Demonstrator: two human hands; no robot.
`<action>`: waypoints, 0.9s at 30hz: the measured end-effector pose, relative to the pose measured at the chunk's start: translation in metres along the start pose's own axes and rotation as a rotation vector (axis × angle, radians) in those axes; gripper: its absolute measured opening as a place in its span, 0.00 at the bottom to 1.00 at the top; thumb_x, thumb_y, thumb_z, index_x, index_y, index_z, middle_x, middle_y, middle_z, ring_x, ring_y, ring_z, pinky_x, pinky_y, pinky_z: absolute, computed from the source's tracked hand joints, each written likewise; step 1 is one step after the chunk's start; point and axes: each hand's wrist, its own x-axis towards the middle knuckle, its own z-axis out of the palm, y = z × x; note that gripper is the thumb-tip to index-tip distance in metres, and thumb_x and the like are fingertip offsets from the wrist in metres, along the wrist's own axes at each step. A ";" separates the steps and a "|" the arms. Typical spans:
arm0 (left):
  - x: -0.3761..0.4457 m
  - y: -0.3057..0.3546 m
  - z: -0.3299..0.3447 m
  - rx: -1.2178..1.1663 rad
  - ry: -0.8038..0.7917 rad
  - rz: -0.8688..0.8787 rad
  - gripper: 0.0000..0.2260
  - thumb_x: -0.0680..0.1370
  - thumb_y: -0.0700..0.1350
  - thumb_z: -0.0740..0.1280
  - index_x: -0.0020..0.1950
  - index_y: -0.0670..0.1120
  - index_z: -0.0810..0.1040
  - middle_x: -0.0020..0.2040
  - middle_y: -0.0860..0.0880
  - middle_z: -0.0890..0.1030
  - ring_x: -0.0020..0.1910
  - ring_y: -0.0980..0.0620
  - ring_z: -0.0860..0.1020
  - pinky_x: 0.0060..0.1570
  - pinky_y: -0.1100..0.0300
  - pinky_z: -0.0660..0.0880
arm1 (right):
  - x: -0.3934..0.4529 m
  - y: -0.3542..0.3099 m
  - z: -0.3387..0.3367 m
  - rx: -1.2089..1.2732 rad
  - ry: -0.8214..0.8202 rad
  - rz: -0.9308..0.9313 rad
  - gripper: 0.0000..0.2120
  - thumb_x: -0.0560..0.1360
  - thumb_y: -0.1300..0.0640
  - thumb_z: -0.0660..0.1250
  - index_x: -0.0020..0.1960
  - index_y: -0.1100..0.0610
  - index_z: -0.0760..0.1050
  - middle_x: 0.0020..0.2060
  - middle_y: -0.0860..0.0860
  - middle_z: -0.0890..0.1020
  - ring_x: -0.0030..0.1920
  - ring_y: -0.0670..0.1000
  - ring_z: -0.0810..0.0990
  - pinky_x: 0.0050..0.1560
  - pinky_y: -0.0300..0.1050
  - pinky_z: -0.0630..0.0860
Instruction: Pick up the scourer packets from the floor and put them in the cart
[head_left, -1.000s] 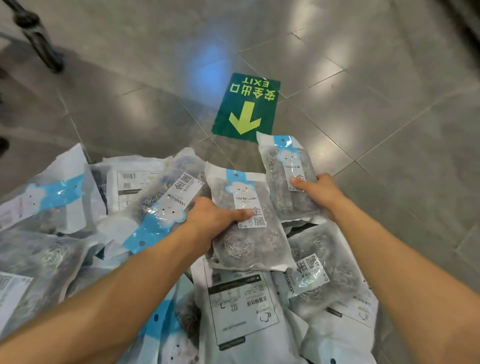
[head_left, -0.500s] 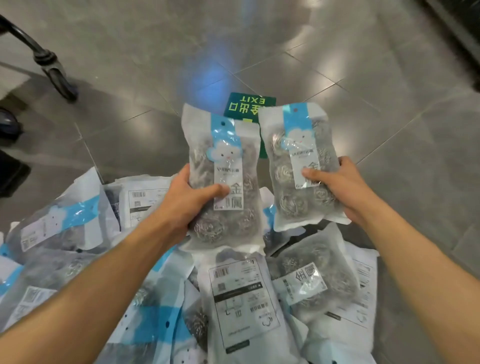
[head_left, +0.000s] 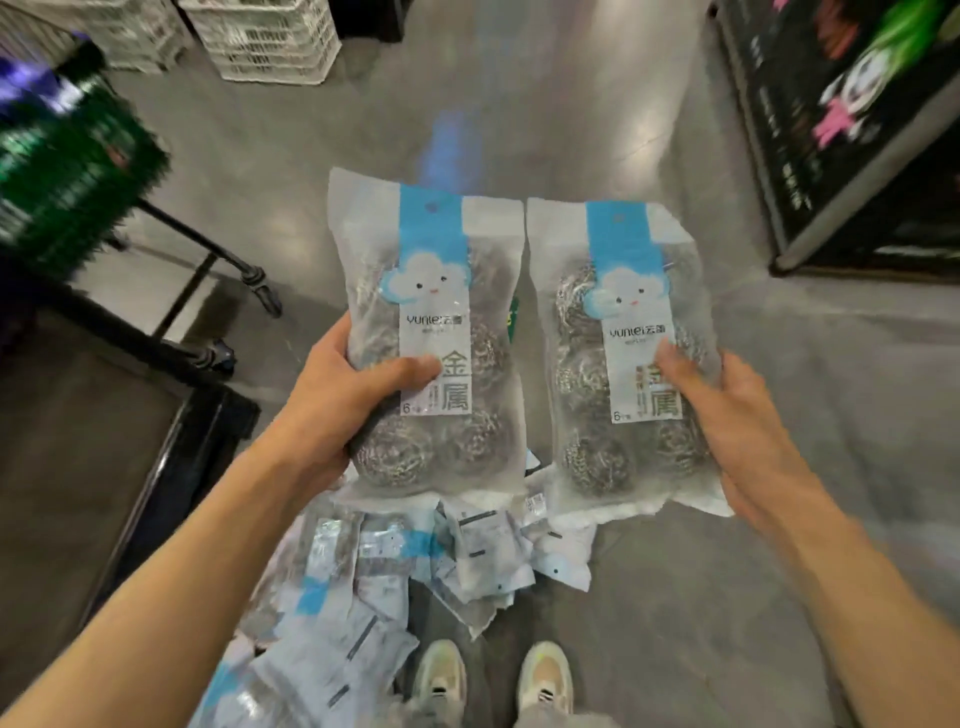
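Now | left hand (head_left: 332, 415) fingers clasp 1 packet (head_left: 431, 332) | right hand (head_left: 727, 415) – another packet (head_left: 623, 353)

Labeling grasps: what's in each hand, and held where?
Left hand grips one packet at its lower left edge, thumb across the label. Right hand grips another packet at its lower right edge.

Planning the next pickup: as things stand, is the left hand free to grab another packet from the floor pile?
Probably not yet. The left hand already grips a packet, thumb across its front, held up well above the floor pile. The right hand holds a second packet, so neither is free.
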 end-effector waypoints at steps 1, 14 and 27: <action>-0.024 0.040 0.006 -0.007 0.004 0.007 0.21 0.68 0.36 0.75 0.60 0.46 0.79 0.50 0.46 0.88 0.44 0.48 0.87 0.38 0.57 0.83 | -0.030 -0.039 -0.005 0.008 0.012 -0.002 0.33 0.67 0.40 0.74 0.67 0.56 0.77 0.56 0.53 0.87 0.57 0.54 0.87 0.64 0.61 0.80; -0.203 0.268 0.068 0.045 -0.200 0.215 0.28 0.64 0.43 0.84 0.62 0.47 0.79 0.53 0.46 0.88 0.51 0.44 0.87 0.51 0.47 0.81 | -0.278 -0.250 -0.054 0.142 0.278 -0.158 0.39 0.63 0.37 0.81 0.69 0.48 0.75 0.59 0.47 0.86 0.58 0.50 0.86 0.62 0.58 0.80; -0.280 0.263 0.133 0.146 -0.850 0.076 0.27 0.65 0.42 0.79 0.63 0.45 0.78 0.52 0.45 0.88 0.49 0.43 0.87 0.48 0.46 0.84 | -0.498 -0.192 -0.046 0.299 0.901 -0.212 0.15 0.78 0.54 0.71 0.64 0.51 0.78 0.54 0.47 0.88 0.55 0.46 0.87 0.55 0.46 0.81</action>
